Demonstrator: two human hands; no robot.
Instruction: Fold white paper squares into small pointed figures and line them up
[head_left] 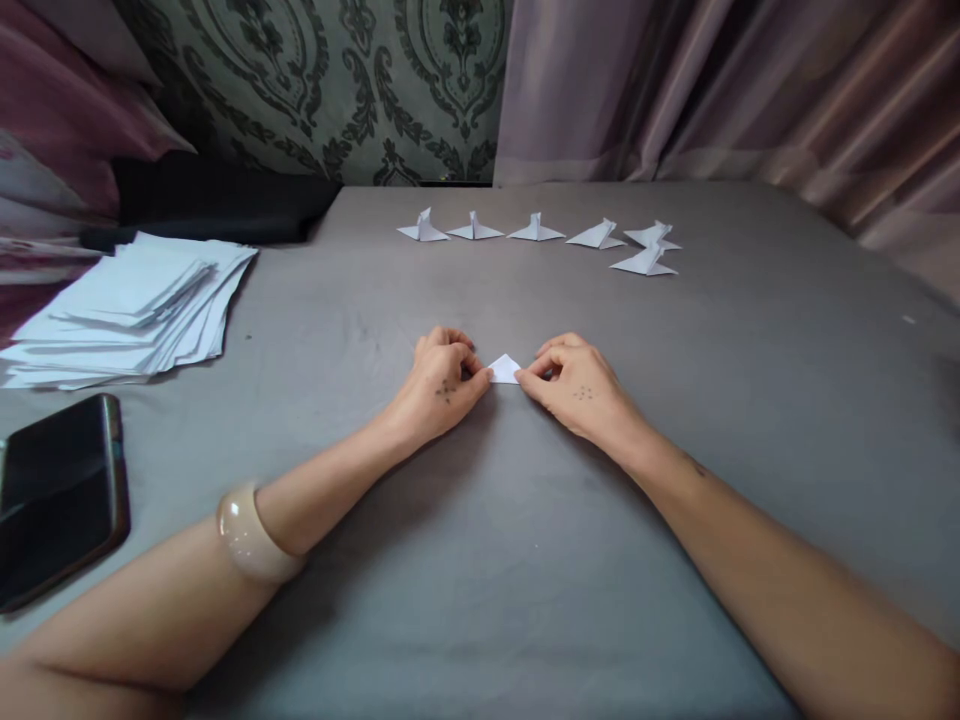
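A small folded piece of white paper (505, 369), triangular where it shows, is held just above or on the grey cloth in the middle of the view. My left hand (450, 378) pinches its left corner between thumb and fingers. On the opposite side, my right hand (574, 385) pinches the right corner the same way. The fingers cover both ends of the paper, so its full outline is hidden. Whether the paper touches the cloth I cannot tell.
Several folded white paper figures (535, 229) stand in a row at the back. A stack of white paper sheets (127, 310) lies at the left, with a black phone (64, 490) in front of it. Black fabric (225, 200) lies behind the stack. Curtains (585, 90) hang behind the grey surface (525, 560).
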